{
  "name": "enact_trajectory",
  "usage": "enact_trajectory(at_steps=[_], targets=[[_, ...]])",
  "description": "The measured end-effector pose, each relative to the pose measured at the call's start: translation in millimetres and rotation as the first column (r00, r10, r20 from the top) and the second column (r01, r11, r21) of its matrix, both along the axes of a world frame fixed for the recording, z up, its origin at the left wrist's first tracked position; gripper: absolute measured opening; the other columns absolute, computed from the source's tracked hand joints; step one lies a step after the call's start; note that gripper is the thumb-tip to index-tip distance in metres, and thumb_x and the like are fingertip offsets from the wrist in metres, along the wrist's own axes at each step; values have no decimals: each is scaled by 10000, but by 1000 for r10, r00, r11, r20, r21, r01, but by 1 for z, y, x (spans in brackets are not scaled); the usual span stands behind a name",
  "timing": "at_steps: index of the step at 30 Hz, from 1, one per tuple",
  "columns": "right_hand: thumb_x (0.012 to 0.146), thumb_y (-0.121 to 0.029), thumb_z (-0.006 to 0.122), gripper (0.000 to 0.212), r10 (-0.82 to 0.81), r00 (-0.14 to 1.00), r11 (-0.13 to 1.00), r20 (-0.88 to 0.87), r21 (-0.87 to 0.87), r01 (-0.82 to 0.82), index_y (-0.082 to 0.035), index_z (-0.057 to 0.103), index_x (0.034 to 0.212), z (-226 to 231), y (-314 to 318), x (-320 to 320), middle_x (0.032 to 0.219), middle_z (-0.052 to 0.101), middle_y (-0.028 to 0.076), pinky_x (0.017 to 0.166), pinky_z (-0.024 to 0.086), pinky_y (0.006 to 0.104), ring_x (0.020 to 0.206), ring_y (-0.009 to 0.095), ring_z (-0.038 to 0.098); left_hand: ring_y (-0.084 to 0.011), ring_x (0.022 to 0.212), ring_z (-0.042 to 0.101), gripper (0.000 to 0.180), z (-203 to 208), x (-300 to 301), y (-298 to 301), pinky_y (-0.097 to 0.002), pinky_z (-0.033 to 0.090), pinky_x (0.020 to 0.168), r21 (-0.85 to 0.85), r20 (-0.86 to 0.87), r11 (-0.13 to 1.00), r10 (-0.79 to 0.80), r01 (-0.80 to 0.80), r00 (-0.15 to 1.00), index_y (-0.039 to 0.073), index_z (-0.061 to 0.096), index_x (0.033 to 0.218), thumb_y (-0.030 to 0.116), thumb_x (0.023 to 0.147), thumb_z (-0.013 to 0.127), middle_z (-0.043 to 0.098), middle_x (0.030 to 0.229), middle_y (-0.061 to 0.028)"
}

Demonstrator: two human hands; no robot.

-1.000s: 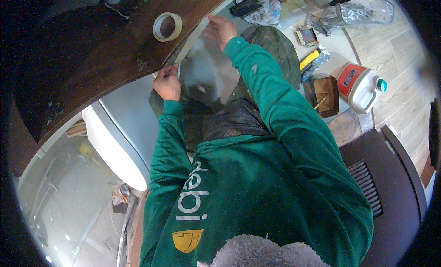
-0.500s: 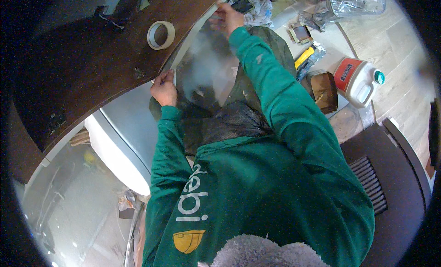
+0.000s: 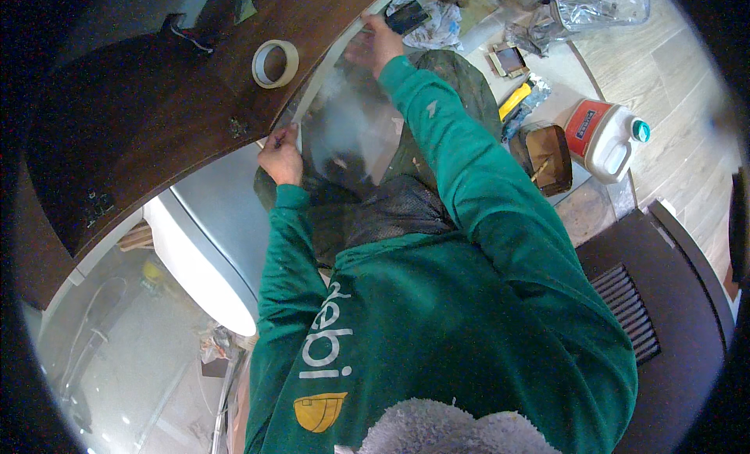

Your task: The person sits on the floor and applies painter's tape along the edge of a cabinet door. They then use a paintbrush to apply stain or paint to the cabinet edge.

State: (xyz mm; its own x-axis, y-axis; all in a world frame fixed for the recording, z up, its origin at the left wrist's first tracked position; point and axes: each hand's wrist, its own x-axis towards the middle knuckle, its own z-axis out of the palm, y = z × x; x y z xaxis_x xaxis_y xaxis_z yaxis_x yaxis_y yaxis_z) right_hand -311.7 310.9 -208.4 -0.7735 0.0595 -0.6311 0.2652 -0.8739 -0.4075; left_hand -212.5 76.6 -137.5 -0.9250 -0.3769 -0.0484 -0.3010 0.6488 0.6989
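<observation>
A dark brown wooden panel with a curved edge stretches across the upper left. Along that edge runs a pale strip that looks like masking tape. My left hand is closed, its thumb and fingers pinching the strip's near end. Farther up the edge, my right hand has its fingers curled at the strip; its grip is partly blurred. Between and below the hands there is a hazy, see-through area over my dark trousers. On the panel lies a roll of masking tape.
At right stand a white jug with a red label and green cap, a cut-open can and a yellow-handled tool. A dark phone-like object rests on crumpled plastic. A dark vented panel is at lower right.
My right hand has shifted slightly left and down along the edge. My left hand stays at nearly the same spot, still pinching. The view has tilted a little.
</observation>
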Motion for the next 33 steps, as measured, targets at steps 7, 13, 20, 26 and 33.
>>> enact_trajectory(at_steps=[7,13,20,26,33], targets=[[861,-375,640,465,-34,996,999,-83,-22,32,-49,523,1172,-7,23,-13,986,560,140,768,527,466,847,307,601,-143,733,579,247,-3,-1,-12,-297,471,715,-33,24,999,-40,41,999,-62,704,867,167,802,770,680,791,-81],[846,-398,653,439,-17,1000,1000,-27,-10,16,-58,565,1109,-15,-3,-5,896,635,110,580,586,401,710,273,666,-142,748,592,225,-12,0,-19,-289,475,730,21,10,995,-102,102,995,-56,707,877,150,808,764,688,816,-89],[961,-354,463,473,223,972,973,-73,71,-218,-10,484,1285,-13,-25,26,1185,601,193,875,531,452,1012,319,622,-166,785,620,210,-22,-7,-33,-310,490,768,53,-48,997,-52,55,997,-42,717,907,134,800,760,708,869,-117],[954,-284,508,395,344,934,935,-92,119,-333,-18,502,1247,-3,-35,39,1192,612,164,929,513,442,1039,292,611,-174,767,627,241,-31,-7,-40,-327,497,750,-54,-91,998,18,-23,996,-35,727,886,176,782,778,713,815,-127],[908,-272,641,363,398,911,906,-107,198,-373,-29,531,1154,-3,-43,44,1145,634,128,808,551,396,956,254,636,-180,763,644,238,-48,-13,-44,-341,504,740,78,-158,993,99,-87,982,-26,731,878,173,757,782,719,820,-137]])
